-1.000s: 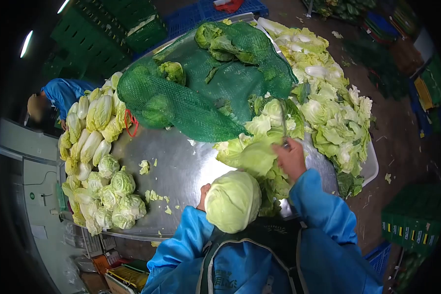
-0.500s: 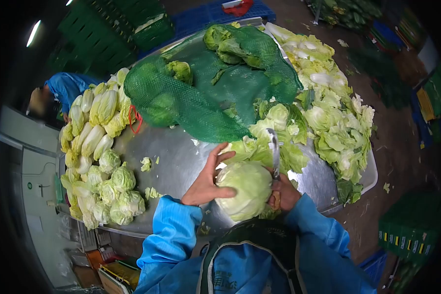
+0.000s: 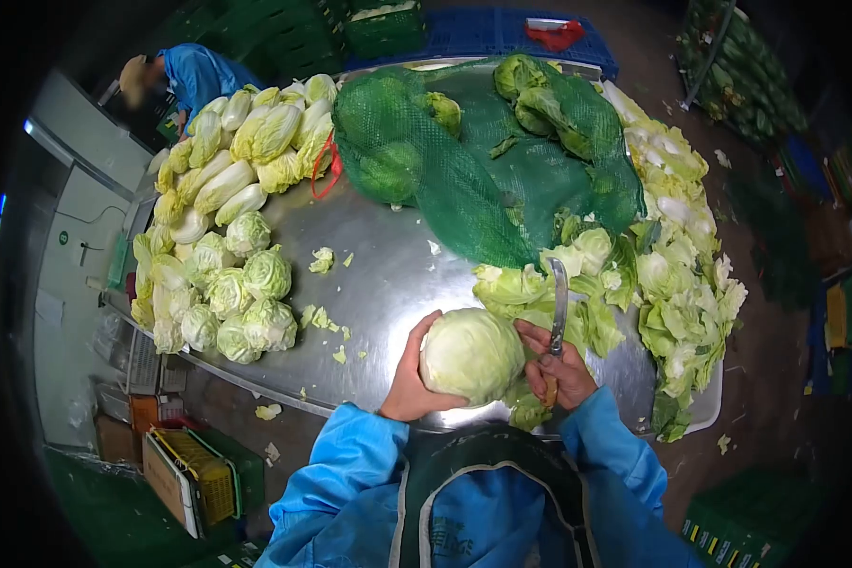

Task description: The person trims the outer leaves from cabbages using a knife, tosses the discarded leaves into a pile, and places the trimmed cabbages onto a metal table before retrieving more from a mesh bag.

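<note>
A pale green round cabbage (image 3: 472,356) is held above the near edge of the metal table (image 3: 369,275). My left hand (image 3: 413,371) is wrapped round its left side, thumb underneath. My right hand (image 3: 556,364) grips the handle of a curved knife (image 3: 559,308), whose blade points up and away, and its fingers are beside the cabbage's right side. Loose green leaves (image 3: 526,405) hang beneath, between the cabbage and my right hand. Cut outer leaves (image 3: 587,317) lie just beyond the knife.
A green net bag (image 3: 483,180) with cabbages lies at the far side. Trimmed round cabbages (image 3: 246,284) and long Chinese cabbages (image 3: 260,142) are piled left. A leaf heap (image 3: 677,275) lines the right. A person in blue (image 3: 204,76) bends at the far left.
The view has shifted, so the table's left side shows more. My left hand has moved from the cabbage's upper left to lower down its left side. The knife stays in my right hand.
</note>
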A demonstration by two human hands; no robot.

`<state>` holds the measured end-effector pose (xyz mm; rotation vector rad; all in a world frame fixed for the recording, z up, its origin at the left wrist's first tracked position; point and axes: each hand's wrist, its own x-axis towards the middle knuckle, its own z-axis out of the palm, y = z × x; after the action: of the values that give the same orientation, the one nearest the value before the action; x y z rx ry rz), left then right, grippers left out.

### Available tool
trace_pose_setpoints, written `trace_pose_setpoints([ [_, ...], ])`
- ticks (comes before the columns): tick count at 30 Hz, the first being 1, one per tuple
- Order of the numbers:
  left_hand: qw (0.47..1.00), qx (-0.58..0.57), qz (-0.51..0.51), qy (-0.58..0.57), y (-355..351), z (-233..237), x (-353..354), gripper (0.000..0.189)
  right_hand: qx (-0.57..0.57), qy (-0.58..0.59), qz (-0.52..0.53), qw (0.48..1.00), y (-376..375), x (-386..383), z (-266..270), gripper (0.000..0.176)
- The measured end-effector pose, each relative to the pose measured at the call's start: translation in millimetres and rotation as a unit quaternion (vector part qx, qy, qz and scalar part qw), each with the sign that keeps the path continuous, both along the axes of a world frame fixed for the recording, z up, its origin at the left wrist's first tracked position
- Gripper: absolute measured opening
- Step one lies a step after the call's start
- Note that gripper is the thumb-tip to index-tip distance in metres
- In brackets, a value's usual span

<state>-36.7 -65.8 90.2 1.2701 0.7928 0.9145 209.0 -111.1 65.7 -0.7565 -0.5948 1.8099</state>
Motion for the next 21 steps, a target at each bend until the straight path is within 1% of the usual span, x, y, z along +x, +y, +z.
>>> trace_pose_setpoints([
  [1, 1.000, 0.003, 0.000, -0.004, 5, 8, -5, 0.111, 0.012, -0.013, 0.010, 1.000, 3, -4, 7, 0.076],
  [2, 0.981, 0.161, -0.011, 0.109, 11, 15, -12, 0.112, 0.025, -0.026, 0.019, 0.999, 7, -8, 14, 0.075],
  [3, 0.924, 0.314, -0.021, 0.218, 15, 19, -18, 0.113, 0.028, -0.029, 0.017, 0.999, 9, -15, 23, 0.075],
  [5, 0.920, 0.332, -0.019, 0.207, 20, 25, -27, 0.111, 0.038, -0.152, 0.022, 0.987, 15, -30, 39, 0.072],
  [6, 0.917, 0.346, -0.016, 0.198, 21, 26, -32, 0.110, 0.039, -0.155, 0.023, 0.987, 16, -37, 43, 0.072],
  [8, 0.918, 0.354, -0.012, 0.181, 26, 26, -44, 0.109, 0.036, -0.260, 0.022, 0.965, 21, -53, 50, 0.075],
  [9, 0.918, 0.360, -0.011, 0.167, 29, 25, -50, 0.109, 0.042, -0.259, 0.027, 0.965, 22, -59, 55, 0.075],
  [11, 0.923, 0.351, -0.005, 0.160, 33, 18, -60, 0.108, -0.012, -0.233, 0.034, 0.972, 26, -67, 55, 0.067],
  [12, 0.928, 0.339, 0.000, 0.155, 34, 14, -71, 0.108, 0.025, -0.178, -0.024, 0.983, 31, -83, 44, 0.064],
  [13, 0.944, 0.292, 0.006, 0.155, 34, 10, -81, 0.112, 0.057, -0.115, -0.076, 0.989, 34, -98, 30, 0.061],
  [14, 0.959, 0.242, 0.012, 0.150, 32, 5, -91, 0.116, 0.042, -0.166, -0.061, 0.983, 36, -98, 21, 0.055],
  [15, 0.979, 0.166, 0.031, 0.111, 30, -2, -101, 0.117, 0.032, -0.172, -0.041, 0.984, 35, -97, 23, 0.051],
  [16, 0.993, 0.092, 0.045, 0.066, 30, -10, -113, 0.117, 0.009, -0.172, -0.052, 0.984, 35, -100, 17, 0.048],
  [17, 0.988, 0.104, 0.096, 0.063, 33, -15, -128, 0.116, -0.016, -0.173, -0.068, 0.982, 34, -102, 11, 0.045],
  [18, 0.986, 0.109, 0.108, 0.068, 41, -13, -150, 0.116, -0.045, -0.193, -0.078, 0.977, 34, -104, 10, 0.042],
  [19, 0.972, 0.134, 0.160, 0.110, 50, -7, -174, 0.117, -0.076, -0.215, -0.091, 0.969, 31, -105, 7, 0.039],
  [20, 0.954, 0.155, 0.210, 0.150, 59, -3, -199, 0.118, -0.074, -0.214, -0.086, 0.970, 28, -104, 0, 0.039],
  [21, 0.930, 0.190, 0.253, 0.185, 75, -3, -229, 0.119, -0.084, -0.223, -0.104, 0.966, 25, -101, -9, 0.036],
])
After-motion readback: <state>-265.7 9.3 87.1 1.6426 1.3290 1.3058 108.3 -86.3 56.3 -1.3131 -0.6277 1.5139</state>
